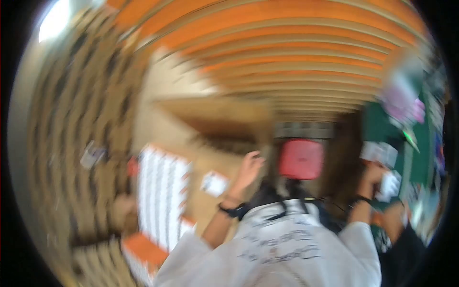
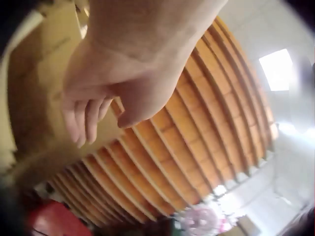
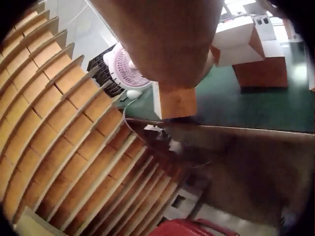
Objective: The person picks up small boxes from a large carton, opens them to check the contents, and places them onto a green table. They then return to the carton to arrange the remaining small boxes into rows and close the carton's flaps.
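My left hand (image 1: 249,168) hangs in the air beside a large open cardboard box (image 1: 224,115). In the left wrist view the left hand (image 2: 108,93) has its fingers loosely bent with nothing between them. My right hand (image 1: 374,173) is over the edge of the green table (image 1: 415,162), gripping a small orange-and-white box (image 3: 177,102). The wrist hides most of its fingers in the right wrist view. More white-and-orange boxes (image 3: 258,69) stand beside it on the tabletop.
A red stool (image 1: 301,159) stands ahead. Stacked orange-and-brown layers (image 1: 296,52) rise behind it. White sheets with orange edges (image 1: 160,196) lie at the left. A pink fan (image 3: 127,66) sits at the table's far end. Another person's dark-sleeved arm (image 1: 401,246) reaches in at the right.
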Tool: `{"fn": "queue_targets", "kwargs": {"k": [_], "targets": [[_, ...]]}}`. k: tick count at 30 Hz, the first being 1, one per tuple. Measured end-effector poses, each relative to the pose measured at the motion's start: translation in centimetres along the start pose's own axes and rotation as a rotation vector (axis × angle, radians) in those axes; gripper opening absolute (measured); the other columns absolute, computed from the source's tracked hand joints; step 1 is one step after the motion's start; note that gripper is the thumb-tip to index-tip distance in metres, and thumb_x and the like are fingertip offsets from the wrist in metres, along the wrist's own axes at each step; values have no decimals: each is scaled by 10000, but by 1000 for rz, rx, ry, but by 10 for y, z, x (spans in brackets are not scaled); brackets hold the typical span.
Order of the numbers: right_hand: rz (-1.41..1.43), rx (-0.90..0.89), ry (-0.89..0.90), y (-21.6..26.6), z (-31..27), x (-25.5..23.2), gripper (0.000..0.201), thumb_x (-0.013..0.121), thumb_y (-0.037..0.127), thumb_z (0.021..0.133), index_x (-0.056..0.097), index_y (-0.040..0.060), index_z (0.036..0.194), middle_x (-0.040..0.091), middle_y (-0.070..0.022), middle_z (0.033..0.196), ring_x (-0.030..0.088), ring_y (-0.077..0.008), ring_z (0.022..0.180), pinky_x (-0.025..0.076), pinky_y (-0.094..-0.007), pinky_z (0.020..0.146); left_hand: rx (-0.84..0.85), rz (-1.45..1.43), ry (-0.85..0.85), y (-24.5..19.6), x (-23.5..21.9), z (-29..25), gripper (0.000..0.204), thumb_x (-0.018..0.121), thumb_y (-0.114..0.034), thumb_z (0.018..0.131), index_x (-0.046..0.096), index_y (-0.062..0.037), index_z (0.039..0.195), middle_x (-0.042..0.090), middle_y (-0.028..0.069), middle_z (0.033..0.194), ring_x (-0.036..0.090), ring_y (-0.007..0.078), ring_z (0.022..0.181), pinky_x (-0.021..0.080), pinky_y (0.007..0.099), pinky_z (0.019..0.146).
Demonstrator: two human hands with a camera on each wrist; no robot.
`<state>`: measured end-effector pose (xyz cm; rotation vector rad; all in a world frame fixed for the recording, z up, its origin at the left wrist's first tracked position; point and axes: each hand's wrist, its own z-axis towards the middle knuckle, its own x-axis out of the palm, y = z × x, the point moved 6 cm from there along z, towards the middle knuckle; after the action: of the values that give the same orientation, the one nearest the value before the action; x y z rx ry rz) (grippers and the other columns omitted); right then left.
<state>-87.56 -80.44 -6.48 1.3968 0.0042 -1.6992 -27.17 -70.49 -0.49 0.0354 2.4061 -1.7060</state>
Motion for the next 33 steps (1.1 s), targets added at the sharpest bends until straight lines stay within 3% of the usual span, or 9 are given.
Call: {"fn": "queue_targets", "kwargs": {"k": [5,7,11,16,19,21,24,30,33], "targets": [[59,-532,-98,-1,12,21,611,802,536,804,595,-22,941,600,-183,860,590,-375,820,482,-482,768,-304,115,-747,127,-150,-120,574,664,-261,948,436,28,1390,648,210,1220,620,310,1138,467,380,1004],[89,-507,-67,14,19,26,578,823,484,794,604,-25,957,604,-197,880,584,-392,831,475,-495,783,-448,864,-1007,146,-182,-161,734,767,-322,867,429,67,1389,661,188,1194,639,315,1086,438,391,1053],[-98,-357,78,-29,51,63,627,863,462,740,600,-28,1030,619,-202,955,579,-409,937,470,-518,857,-329,0,-871,145,-191,-138,1010,873,-388,751,330,116,1436,614,240,1287,558,329,1245,341,413,1142],[-199,-169,-158,-2,-24,35,1026,899,516,647,366,-28,1335,465,-289,1275,485,-474,1178,521,-553,888,-717,337,-990,177,-172,-93,1208,899,-397,671,174,103,1498,445,286,1429,409,389,1354,303,460,1159],[245,-411,452,112,-139,14,972,908,358,695,334,-47,1367,460,-234,1281,503,-351,1213,499,-479,958,-602,297,-792,144,-162,-76,1357,922,-407,608,55,62,1540,278,348,1503,275,461,1418,226,521,1186],[612,-400,1192,233,-254,-50,873,909,257,698,393,-1,1353,442,-190,1299,466,-317,1256,427,-432,1060,-86,524,-573,70,-120,-74,1306,913,-369,636,69,41,1545,318,318,1467,320,461,1378,249,528,1169],[767,-554,1614,320,-340,-138,1024,891,253,717,244,58,1487,492,-203,1311,557,-277,1197,480,-404,991,229,458,-326,-50,-63,-90,1247,901,-347,682,81,15,1548,350,287,1441,373,433,1336,313,512,1131],[899,-648,1658,328,-309,-180,1139,927,234,668,181,72,1513,620,-161,1046,657,-275,983,528,-378,860,430,265,57,-144,-56,-82,896,859,-301,764,390,-54,1486,481,184,1376,549,315,1179,470,411,998],[842,-678,1784,313,-299,-201,1187,924,248,671,121,63,1524,643,-192,1049,661,-319,993,506,-396,900,209,399,509,-158,-11,-75,531,801,-234,825,627,-34,1286,642,140,1106,631,276,1002,501,372,929]]}}
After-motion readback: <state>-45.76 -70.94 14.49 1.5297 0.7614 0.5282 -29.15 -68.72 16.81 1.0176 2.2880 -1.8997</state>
